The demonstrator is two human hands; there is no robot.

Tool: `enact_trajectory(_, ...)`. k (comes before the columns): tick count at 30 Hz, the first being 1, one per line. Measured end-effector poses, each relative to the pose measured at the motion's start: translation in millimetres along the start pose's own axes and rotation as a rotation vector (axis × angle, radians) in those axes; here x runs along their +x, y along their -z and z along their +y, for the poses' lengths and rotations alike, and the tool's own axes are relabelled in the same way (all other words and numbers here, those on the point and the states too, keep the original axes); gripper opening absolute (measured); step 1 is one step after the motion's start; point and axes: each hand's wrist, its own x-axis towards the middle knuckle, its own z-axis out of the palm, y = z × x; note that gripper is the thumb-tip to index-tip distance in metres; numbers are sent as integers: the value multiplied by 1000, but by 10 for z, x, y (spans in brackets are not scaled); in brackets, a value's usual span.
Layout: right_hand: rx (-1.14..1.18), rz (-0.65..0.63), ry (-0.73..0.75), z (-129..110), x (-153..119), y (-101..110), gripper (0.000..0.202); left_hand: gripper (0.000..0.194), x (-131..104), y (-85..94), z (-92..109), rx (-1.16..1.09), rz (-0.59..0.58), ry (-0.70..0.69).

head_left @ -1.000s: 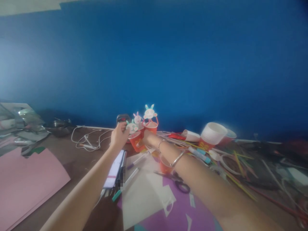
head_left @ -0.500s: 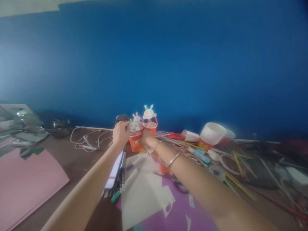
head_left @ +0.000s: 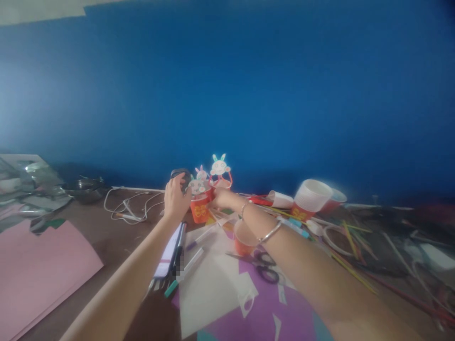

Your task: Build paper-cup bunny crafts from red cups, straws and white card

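A red paper cup (head_left: 199, 210) with yellow markings stands at the back middle, and a rabbit-face cutout (head_left: 196, 186) with green ears rises from it. My left hand (head_left: 177, 198) is just left of this cutout, fingers apart. At the cup's right side is my right hand (head_left: 223, 199), its fingertips blurred and partly hidden. Behind stand a taller rabbit figure (head_left: 219, 166) in another red cup and a smaller pink-eared rabbit (head_left: 201, 172). Below my right wrist, a further red cup (head_left: 242, 241) stands on the paper beside black-handled scissors (head_left: 265, 272).
A phone (head_left: 167, 258) and several markers lie near my left forearm. White paper (head_left: 208, 293) overlaps purple sheets in front. Stacked cups (head_left: 313, 196) and scattered craft sticks are at right. White cables (head_left: 130, 208), a metal bowl (head_left: 83, 189) and pink paper (head_left: 50, 279) lie left.
My right hand has moved slightly right and back from the front of the near cup, uncovering its markings. My left hand's fingers have spread. More of the scissors and lower cup shows.
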Motion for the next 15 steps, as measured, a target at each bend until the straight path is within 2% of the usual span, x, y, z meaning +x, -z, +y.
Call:
enact_trajectory(2, 22, -21, 5, 0, -137, 199, 17, 44, -86, 40, 154, -49, 24, -9)
enact_trajectory(4, 47, -5, 12, 46, -332, 414, 18, 50, -256, 64, 338, -160, -33, -9)
enact_trajectory(5, 94, 51, 14, 89, -450, 510, 20, 56, -373, 66, 427, -230, -96, -14)
enact_trajectory(8, 206, 216, -25, 289, -846, 677, 26, 97, -795, 11, 648, -438, -408, 11)
enact_trajectory(11, 342, 362, -35, 534, -1200, 601, 30, 129, -1178, -128, 800, -638, -591, 104)
enact_trajectory(15, 452, 413, -42, 759, -1467, 307, 41, 125, -1439, -359, 961, -843, -546, 368)
